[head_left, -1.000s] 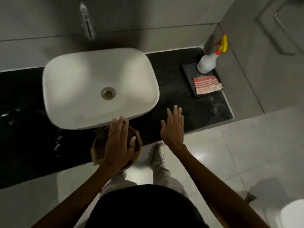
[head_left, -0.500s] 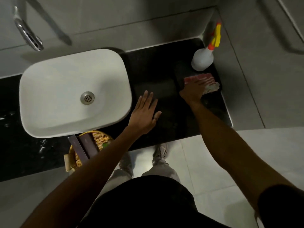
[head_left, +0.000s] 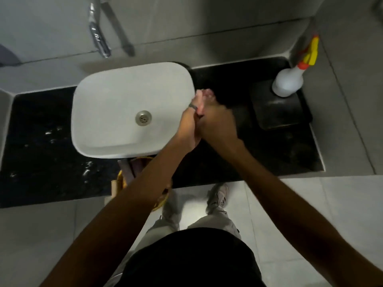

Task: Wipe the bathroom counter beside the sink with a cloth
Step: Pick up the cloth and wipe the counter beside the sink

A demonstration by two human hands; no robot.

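Both hands have come together just right of the sink (head_left: 132, 108), the cloth (head_left: 204, 95) now off the tray (head_left: 281, 112) and bunched between them. Left hand (head_left: 189, 129) and right hand (head_left: 217, 123) close on it above the black counter (head_left: 269, 158). Grey tiled walls; spray bottle (head_left: 288, 81) in the corner.

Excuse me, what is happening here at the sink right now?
A person stands at a dark bathroom counter and holds a pinkish cloth bunched between both hands, the left hand and the right hand, pressed together beside the right rim of the white sink. A white spray bottle stands on a dark tray in the far right corner. Wiping does not look started yet.
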